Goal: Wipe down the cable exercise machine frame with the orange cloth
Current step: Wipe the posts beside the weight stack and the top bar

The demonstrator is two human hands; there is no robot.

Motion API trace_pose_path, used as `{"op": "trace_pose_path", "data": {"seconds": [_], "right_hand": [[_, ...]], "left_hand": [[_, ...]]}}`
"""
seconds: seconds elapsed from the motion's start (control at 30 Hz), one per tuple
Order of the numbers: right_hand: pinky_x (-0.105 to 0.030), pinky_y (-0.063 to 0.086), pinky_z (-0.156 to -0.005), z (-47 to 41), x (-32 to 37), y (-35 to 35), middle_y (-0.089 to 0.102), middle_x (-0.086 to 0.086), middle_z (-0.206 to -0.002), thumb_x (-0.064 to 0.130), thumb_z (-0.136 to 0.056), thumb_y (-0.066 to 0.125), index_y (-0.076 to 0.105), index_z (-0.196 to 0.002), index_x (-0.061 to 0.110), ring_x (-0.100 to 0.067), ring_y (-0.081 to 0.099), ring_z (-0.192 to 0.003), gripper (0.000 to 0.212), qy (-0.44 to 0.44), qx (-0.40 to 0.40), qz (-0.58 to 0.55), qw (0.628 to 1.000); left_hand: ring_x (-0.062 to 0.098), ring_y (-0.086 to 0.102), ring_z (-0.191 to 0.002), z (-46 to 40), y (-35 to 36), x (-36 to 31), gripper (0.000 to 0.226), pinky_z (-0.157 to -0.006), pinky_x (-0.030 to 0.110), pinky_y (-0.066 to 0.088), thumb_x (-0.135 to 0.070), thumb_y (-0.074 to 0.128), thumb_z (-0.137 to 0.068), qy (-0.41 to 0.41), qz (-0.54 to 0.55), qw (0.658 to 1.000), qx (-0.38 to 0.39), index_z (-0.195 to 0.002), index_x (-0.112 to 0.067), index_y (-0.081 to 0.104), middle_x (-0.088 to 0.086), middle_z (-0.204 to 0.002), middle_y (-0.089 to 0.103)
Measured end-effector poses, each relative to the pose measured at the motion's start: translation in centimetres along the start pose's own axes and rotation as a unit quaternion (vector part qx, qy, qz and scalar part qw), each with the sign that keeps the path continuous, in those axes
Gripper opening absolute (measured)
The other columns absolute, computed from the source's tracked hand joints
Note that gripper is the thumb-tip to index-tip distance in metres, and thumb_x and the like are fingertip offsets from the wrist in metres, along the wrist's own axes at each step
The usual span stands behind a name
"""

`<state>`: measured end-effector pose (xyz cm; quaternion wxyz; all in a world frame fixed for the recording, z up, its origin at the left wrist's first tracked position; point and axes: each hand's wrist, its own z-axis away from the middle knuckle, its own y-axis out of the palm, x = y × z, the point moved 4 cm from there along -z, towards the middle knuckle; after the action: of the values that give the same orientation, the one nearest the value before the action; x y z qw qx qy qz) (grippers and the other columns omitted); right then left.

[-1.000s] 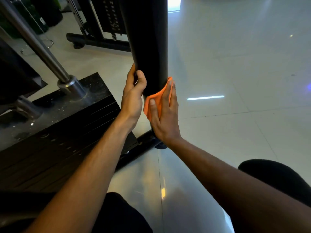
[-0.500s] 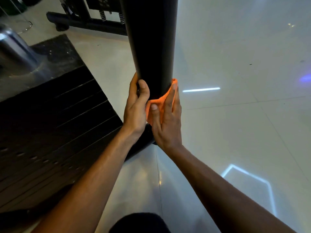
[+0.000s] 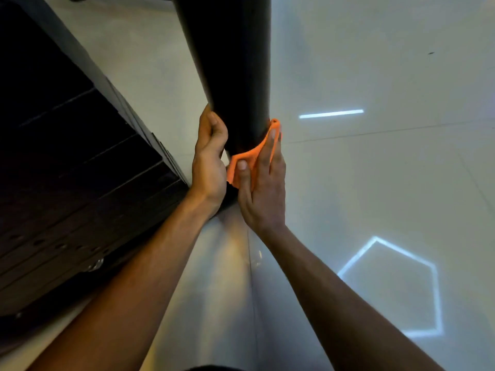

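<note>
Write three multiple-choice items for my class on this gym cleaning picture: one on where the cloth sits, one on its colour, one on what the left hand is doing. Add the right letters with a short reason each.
1. Where is the cloth?
A. Lying on the floor
B. Pressed against the black post by the right hand
C. Draped over the weight stack

2. What colour is the cloth?
A. Blue
B. White
C. Orange

3. What is the left hand doing?
A. Gripping the post's edge
B. Hanging free at the side
C. Holding a spray bottle

Answers:
1. B: the right hand lays straight fingers over the cloth, flat against the black post.
2. C: it shows bright orange against the dark post.
3. A: the left hand curls round the post's left edge, bare of any cloth or bottle.
</note>
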<state>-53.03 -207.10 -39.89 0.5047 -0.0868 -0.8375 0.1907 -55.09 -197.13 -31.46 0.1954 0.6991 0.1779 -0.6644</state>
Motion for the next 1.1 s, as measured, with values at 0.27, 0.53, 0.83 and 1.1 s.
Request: {"op": "trace_pose_path", "data": {"seconds": [0.27, 0.53, 0.83, 1.1], "right_hand": [[-0.056, 0.036, -0.125, 3.0, -4.3, 0.3, 0.013, -0.005, -0.181, 0.035, -0.118, 0.042, -0.013, -0.173, 0.028, -0.028, 0.026, -0.163, 0.079, 0.058, 0.075, 0.020, 0.995], [-0.055, 0.030, -0.129, 4.0, -6.1, 1.9, 0.004, -0.009, -0.182, 0.031, -0.116, 0.048, -0.005, -0.173, 0.017, -0.028, 0.015, -0.167, 0.079, 0.050, 0.070, 0.049, 0.995], [-0.055, 0.024, -0.132, 2.5, -2.7, 2.0, 0.010, -0.013, -0.182, 0.028, -0.117, 0.044, 0.006, -0.172, 0.003, -0.029, 0.012, -0.168, 0.072, 0.058, -0.007, 0.025, 0.998], [-0.055, 0.027, -0.130, 5.0, -5.8, 1.8, 0.008, -0.010, -0.182, 0.030, -0.118, 0.043, 0.000, -0.173, 0.010, -0.029, 0.012, -0.168, 0.073, 0.090, 0.046, 0.056, 0.993]], "left_hand": [[0.006, 0.051, -0.142, -0.1, -0.5, 0.2, 0.048, -0.126, 0.039, 0.038, -0.034, 0.033, -0.116, 0.016, -0.006, 1.000, 0.012, -0.156, -0.009, 0.044, -0.002, -0.151, 0.058], [-0.003, 0.059, -0.131, 0.6, -0.6, 4.3, 0.042, -0.115, 0.027, 0.048, -0.024, 0.031, -0.119, -0.042, 0.019, 0.999, 0.025, -0.157, -0.008, 0.042, -0.002, -0.149, 0.061], [0.003, 0.061, -0.133, 0.3, -1.1, 5.0, 0.042, -0.119, 0.035, 0.047, -0.023, 0.035, -0.119, -0.046, 0.024, 0.998, 0.031, -0.157, -0.008, 0.042, 0.003, -0.150, 0.061], [0.001, 0.059, -0.126, 0.0, -1.3, 5.6, 0.041, -0.113, 0.025, 0.046, -0.015, 0.038, -0.118, -0.047, 0.000, 0.998, 0.029, -0.156, -0.001, 0.043, 0.001, -0.141, 0.064]]}}
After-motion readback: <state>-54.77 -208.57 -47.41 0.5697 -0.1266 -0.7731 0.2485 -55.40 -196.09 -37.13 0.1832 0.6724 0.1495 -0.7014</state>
